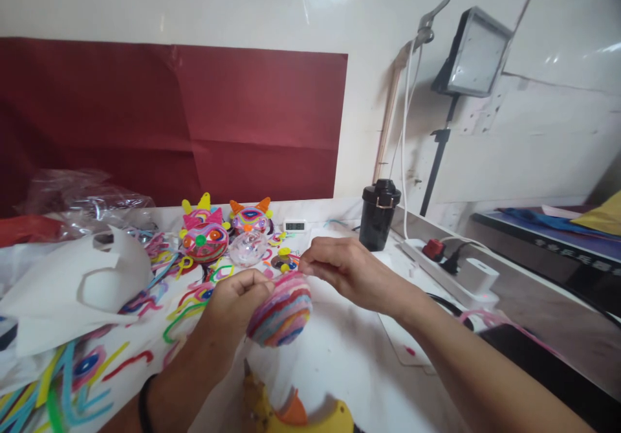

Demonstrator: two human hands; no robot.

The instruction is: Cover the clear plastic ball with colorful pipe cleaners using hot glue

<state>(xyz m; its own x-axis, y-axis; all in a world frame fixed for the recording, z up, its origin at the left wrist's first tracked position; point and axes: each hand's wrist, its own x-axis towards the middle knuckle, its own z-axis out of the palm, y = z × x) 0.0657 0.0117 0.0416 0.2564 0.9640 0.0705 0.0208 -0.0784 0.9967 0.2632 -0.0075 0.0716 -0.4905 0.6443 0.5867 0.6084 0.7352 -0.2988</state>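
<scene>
A ball wrapped in striped pipe cleaners (281,313), pink, red, orange and blue, is held above the white table. My left hand (233,303) is closed on its upper left side, thumb on top. At the ball's upper right edge, my right hand (339,268) pinches a pink fuzzy strip (297,274), seemingly a pipe cleaner end; the fingers hide most of it. Below the ball lies a yellow glue gun (262,407) with an orange trigger, cut off by the lower frame edge.
Decorated balls with horns (206,239) and a clear plastic ball (248,248) stand at the back. Loose pipe cleaners (130,365) and torn white paper (63,290) cover the left. A black cup (377,216) and a power strip (451,274) stand on the right.
</scene>
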